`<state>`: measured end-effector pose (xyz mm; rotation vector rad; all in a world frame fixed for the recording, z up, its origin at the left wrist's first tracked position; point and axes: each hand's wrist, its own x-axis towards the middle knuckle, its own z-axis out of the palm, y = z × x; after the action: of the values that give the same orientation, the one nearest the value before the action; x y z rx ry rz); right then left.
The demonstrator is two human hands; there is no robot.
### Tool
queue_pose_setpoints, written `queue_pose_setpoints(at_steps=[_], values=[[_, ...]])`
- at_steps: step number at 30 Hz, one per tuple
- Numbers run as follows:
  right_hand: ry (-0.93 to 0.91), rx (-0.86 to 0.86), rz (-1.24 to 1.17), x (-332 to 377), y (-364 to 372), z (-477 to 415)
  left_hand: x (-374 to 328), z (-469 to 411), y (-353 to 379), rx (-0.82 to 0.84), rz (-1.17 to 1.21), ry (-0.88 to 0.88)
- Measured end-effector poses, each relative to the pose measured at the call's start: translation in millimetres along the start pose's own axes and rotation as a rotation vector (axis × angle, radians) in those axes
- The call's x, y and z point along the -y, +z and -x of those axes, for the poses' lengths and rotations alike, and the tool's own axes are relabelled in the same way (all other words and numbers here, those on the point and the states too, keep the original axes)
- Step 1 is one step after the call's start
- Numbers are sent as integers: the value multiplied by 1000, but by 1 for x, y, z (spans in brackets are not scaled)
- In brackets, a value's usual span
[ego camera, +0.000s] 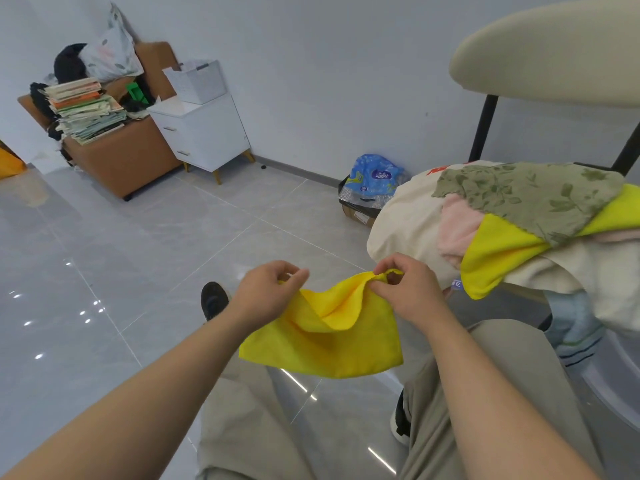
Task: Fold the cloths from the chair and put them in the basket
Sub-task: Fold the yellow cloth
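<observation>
Fingertips, left: thumb and forefinger of the left hand [268, 289] pressed together on the upper left corner of the yellow cloth [325, 337]; remaining fingers curled.
Fingertips, right: thumb and fingers of the right hand [403, 289] bunched on the upper right corner, the fabric gathered into a small pucker in the pinch.
Cloth position: held in the air between the two hands, over the person's knees and the floor, touching neither.
Cloth orientation: long axis runs left to right from one hand to the other; top edge sags between the pinches, with a fold drooping forward at mid-span; the body hangs down from the fingers, lower edge nearest the camera.
Cloth material: bright yellow, soft, matte, microfibre-like weave; roughly rectangular; appears doubled over.
Forearms: both bare, reaching in from the lower frame edge.
Legs: beige trousers [502, 393]; black shoe [213, 301] on the floor just left of the left hand.
Chair: cream padded backrest [554, 53] on black struts, to the right; seat hidden under the pile.
Pile on chair: second yellow cloth [491, 258], green leaf-print cloth [533, 199], pink fleecy cloth [457, 230], cream fabric [405, 220], all overlapping, just right of the right hand.
Floor: glossy grey tiles [104, 271].
Basket: cannot be identified with certainty.
</observation>
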<state>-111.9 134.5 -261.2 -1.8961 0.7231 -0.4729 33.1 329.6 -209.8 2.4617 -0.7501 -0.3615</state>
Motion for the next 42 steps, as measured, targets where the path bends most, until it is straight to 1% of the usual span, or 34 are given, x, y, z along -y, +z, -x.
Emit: queue_pose_setpoints(at_steps=[3, 5, 8, 10, 12, 14, 16, 18, 20, 22, 26, 29, 35, 39, 42], values=[[-58, 63, -31, 2, 4, 4, -22, 1, 15, 56, 81, 85], [-57, 93, -55, 0, 6, 5, -32, 1, 25, 105, 154, 112], [-80, 109, -89, -2, 6, 5, -42, 2, 39, 158, 147, 178], [-88, 116, -103, -3, 8, 4, -42, 2, 44, 138, 131, 188], [-100, 97, -93, -4, 11, 5, -42, 0, 49, 118, 142, 160], [-128, 17, -40, -4, 16, 7, -42, 0, 52, 88, 182, 133], [-140, -72, -3, -5, 21, 8, -41, 0, 55, 59, 316, 56], [-114, -130, 18, -6, 25, 7, -41, 1, 55, 68, 515, -47], [-87, -124, 22, -6, 26, 6, -40, 2, 55, 86, 637, -110], [-89, -91, 33, -4, 26, 8, -38, 2, 55, 88, 676, -137], [-96, -42, 12, 1, 27, 12, -32, 2, 59, 68, 713, -180], [-100, -31, -25, 0, 29, 12, -29, 0, 60, 19, 701, -223], [-136, 2, 8, 1, 26, 15, -24, -7, 57, -138, 562, -260], [-98, 88, -63, 4, 25, 16, -22, -9, 49, -173, 472, -269], [-72, 205, -116, 6, 22, 17, -20, -8, 46, -164, 459, -248]])
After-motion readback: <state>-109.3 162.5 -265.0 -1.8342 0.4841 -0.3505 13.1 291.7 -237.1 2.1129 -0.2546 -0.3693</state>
